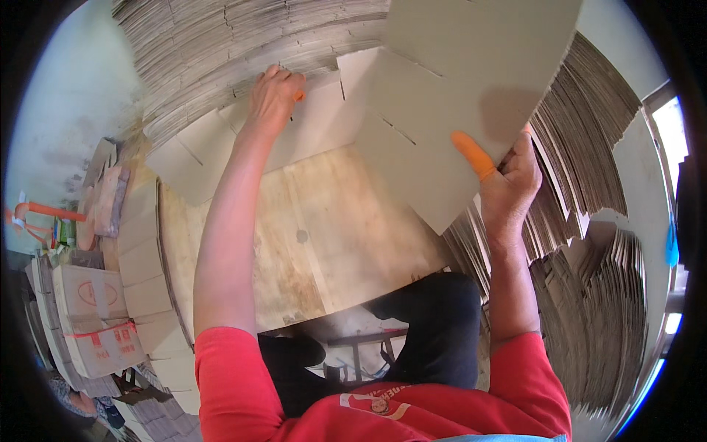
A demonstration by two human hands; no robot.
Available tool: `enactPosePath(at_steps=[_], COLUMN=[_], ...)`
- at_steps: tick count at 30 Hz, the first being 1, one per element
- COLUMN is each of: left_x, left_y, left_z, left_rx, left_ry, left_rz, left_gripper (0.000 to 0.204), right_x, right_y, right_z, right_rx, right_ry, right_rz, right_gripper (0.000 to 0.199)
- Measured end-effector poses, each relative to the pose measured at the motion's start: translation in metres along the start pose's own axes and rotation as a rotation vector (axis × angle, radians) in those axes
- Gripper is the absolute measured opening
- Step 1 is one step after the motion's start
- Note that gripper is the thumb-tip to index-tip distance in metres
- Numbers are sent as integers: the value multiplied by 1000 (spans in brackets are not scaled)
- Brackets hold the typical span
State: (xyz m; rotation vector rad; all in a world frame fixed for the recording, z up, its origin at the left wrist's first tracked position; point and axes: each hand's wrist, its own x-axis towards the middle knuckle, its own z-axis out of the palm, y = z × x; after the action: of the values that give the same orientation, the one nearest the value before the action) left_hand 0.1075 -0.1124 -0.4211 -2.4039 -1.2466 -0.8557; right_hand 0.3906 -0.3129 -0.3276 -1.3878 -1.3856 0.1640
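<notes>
A large flat cardboard sheet (434, 103) with slits cut in it is raised at the right and bent along a crease. Its lower left panel (317, 121) slants across the far side of a wooden board (346, 221). My right hand (512, 177) grips the raised part by its right edge, an orange finger cover on the thumb lying over the face; the other fingers are mostly hidden behind. My left hand (274, 99) is curled at the far edge of the left panel, an orange cover showing on one digit. Its fingertips are partly hidden.
Tall stacks of flat cardboard (250, 44) rise beyond the board. More cardboard stacks (589, 125) stand at the right. Taped cartons (96, 302) are piled at the left, near an orange-handled object (51, 212). My dark-trousered legs (434, 324) are under the board's near edge.
</notes>
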Motion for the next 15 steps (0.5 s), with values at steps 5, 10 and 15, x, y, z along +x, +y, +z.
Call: enactPosePath(at_steps=[5,10,15], left_x=[-13,-32,-40], left_y=[51,75,107], left_z=[-34,-45,-73], left_rx=[-227,-204,-16], left_ry=[-506,-567,-587], left_rz=[-142,-72,52], left_gripper=[27,17,23], right_x=[2,0,-2], right_y=[-12,-21,-30], right_z=[-2,-10,-11], right_rx=[7,-123,-186], right_ry=[-53,-155,-213], right_rz=[-66,-89,-206], right_gripper=[55,63,61])
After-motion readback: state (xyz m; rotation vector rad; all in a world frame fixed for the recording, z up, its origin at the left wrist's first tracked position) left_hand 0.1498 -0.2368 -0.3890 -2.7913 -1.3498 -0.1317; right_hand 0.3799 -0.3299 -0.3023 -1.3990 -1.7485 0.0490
